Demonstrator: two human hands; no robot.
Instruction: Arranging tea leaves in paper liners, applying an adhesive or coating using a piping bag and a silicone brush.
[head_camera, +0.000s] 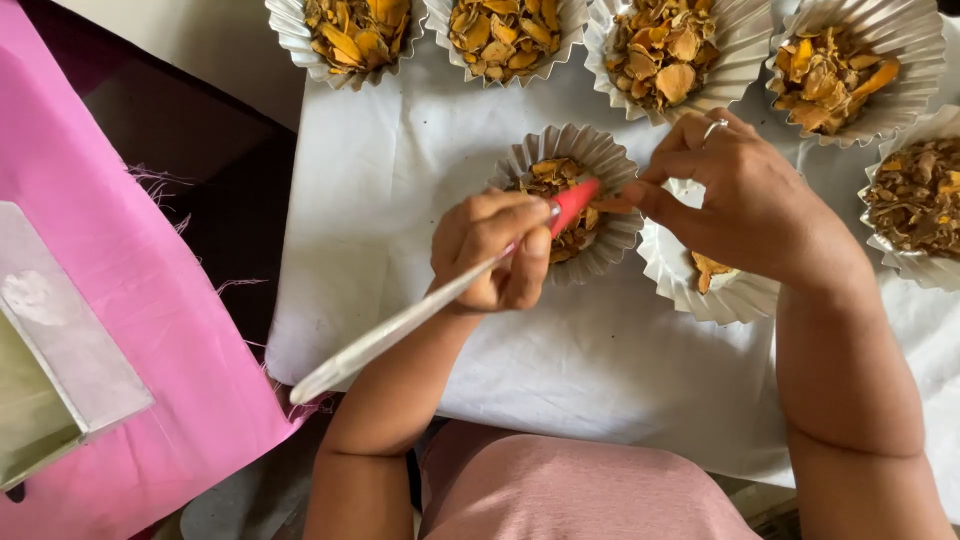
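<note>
My left hand (497, 250) grips a long white brush (400, 325) with a red tip that rests over a pleated paper cup (600, 160) of dried orange-brown slices. My right hand (735, 195), a ring on one finger, pinches a small orange piece at the brush's red tip, just above a second paper cup (690, 285) that holds only a slice or two. Both cups stand on a white sheet (400, 190).
Several more pleated cups of dried slices line the far edge, among them one at the top left (290, 30) and one at the right (900, 250). A pink cloth (120, 300) with a flat clear packet (60, 350) lies at the left.
</note>
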